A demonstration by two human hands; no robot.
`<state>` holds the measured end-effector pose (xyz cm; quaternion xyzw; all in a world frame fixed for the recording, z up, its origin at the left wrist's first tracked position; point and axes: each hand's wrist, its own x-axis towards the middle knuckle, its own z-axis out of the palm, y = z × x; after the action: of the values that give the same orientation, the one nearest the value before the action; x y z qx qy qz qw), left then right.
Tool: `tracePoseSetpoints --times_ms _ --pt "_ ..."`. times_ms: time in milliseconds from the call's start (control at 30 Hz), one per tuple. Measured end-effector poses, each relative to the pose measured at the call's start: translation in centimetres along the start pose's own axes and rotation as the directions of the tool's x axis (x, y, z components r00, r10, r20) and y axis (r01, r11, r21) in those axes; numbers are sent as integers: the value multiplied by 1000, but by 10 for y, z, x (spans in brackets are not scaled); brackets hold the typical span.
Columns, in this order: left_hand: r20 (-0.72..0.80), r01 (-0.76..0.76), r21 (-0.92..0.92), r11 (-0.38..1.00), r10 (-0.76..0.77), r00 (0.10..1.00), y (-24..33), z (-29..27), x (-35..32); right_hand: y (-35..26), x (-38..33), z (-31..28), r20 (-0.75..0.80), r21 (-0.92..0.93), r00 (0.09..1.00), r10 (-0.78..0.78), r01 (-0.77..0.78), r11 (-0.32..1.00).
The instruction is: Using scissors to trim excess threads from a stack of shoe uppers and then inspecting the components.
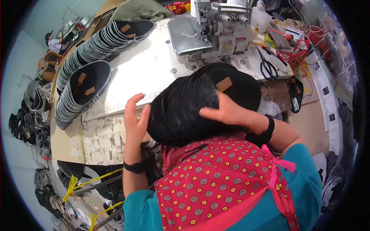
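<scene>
From the head camera I see my left hand (135, 115) spread open, palm pressed to the left end of a stack of black soles (200, 102) at frame centre. My right hand (227, 112) lies flat on the stack's top, fingers apart. The stack's long axis runs lower left to upper right, toward the sewing machine (214, 27). Two more rows of soles (96, 57) lie on the table (154, 65), upper left.

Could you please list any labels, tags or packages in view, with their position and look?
Tan rectangular tag: on the top piece of the black stack both hands hold.
Two tan tags: on the near dark stack, left of table.
Two tan tags: on the far stack.
Translucent plastic jug: beside the sewing machine.
</scene>
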<state>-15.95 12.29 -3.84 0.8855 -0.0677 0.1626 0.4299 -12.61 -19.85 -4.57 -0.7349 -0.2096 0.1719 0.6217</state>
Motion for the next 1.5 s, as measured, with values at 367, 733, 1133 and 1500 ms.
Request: tracePoseSetpoints --times_ms 367,733,1133,1500 --pt "705 -316 -162 935 333 625 54 50 131 33 54 -69 -120 -843 804 -582 227 487" --pt "304 -304 173 937 243 921 16 127 263 25 49 -75 -138 -882 859 -492 120 457" --pt "416 445 -891 91 -229 880 -55 92 283 -14 22 -106 38 -912 925 -378 187 365" --pt "398 -109 -57 992 123 909 -59 97 196 -37 83 -128 -429 289 901 -68 208 934"
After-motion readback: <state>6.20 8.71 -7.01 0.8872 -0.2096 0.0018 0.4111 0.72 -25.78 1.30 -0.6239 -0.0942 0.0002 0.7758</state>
